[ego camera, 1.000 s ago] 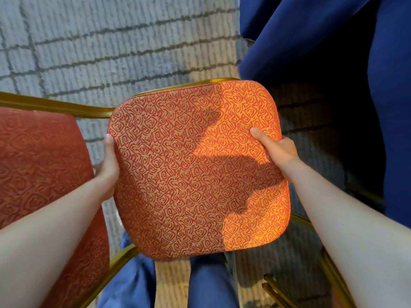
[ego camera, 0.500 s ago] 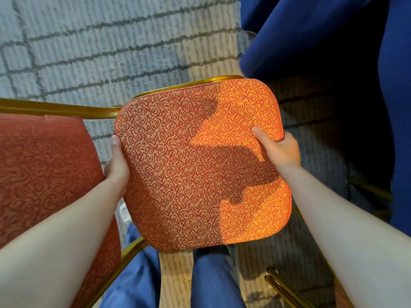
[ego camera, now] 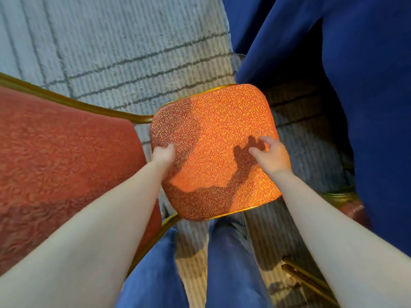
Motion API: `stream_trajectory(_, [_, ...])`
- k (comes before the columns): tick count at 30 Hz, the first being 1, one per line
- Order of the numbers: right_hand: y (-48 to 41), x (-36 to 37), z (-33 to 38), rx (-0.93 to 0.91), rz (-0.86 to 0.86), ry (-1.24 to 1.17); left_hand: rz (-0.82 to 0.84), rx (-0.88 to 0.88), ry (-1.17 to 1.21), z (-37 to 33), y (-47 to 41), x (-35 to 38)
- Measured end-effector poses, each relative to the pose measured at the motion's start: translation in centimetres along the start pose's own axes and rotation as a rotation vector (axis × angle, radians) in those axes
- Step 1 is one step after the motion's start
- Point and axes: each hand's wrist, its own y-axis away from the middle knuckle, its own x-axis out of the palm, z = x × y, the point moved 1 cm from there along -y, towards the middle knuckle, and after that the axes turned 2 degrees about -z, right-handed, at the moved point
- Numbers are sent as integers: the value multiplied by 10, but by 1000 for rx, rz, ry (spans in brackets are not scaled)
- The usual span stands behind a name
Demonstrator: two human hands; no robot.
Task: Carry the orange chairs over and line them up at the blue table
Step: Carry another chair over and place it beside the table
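- The orange chair [ego camera: 213,130] stands on the grey carpet [ego camera: 122,52] directly in front of the person. Its patterned seat is seen from above, and its far right corner sits just beside the hanging cloth of the blue table [ego camera: 333,52].
- The left hand [ego camera: 162,153] grips the seat's left edge. The thumb presses on top of the fabric, and the other fingers are out of sight, presumably under the rim.
- The right hand [ego camera: 272,154] holds nothing. Its fingers are loosely curled above the right part of the seat, and the separate shadow it casts on the fabric suggests it is not touching.
- A second orange chair [ego camera: 62,156] stands just to the left, its gold frame close to this seat, so at least two chairs look to be near the table.
- A dark red piece with a gold edge [ego camera: 342,196] shows low under the cloth on the right. It may be another chair, but too little is visible to say.
- Gold rails [ego camera: 307,278] lie at the lower right, and it cannot be told what they belong to.
- Judged from this view, the chair has been carried over and looks set down, so the step in hand is the last squaring-up against its neighbour and the table.
- Neither the full row nor any chairs waiting elsewhere can be seen, so how many remain cannot be told.
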Motion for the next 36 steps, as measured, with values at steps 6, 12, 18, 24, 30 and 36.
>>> stream_trajectory(6, [105, -6, 26, -15, -92, -143, 261, 196, -170, -23, 82, -52])
stream_trajectory(12, [211, -6, 48, -42, -212, -295, 293, 577, -551, -33, 140, -123])
stream_trajectory(18, [280, -7, 62, -73, -228, -302, 296, 806, -721, -27, 180, -185])
stream_trajectory(24, [313, -2, 82, -86, -234, -295, 280, 945, -778, -24, 212, -225])
stream_trajectory(30, [322, 15, 89, -103, -174, -251, 213, 1014, -829, -32, 216, -256])
stream_trajectory(36, [322, 35, 91, 18, -214, -319, 248, 1052, -1015, -57, 196, -251])
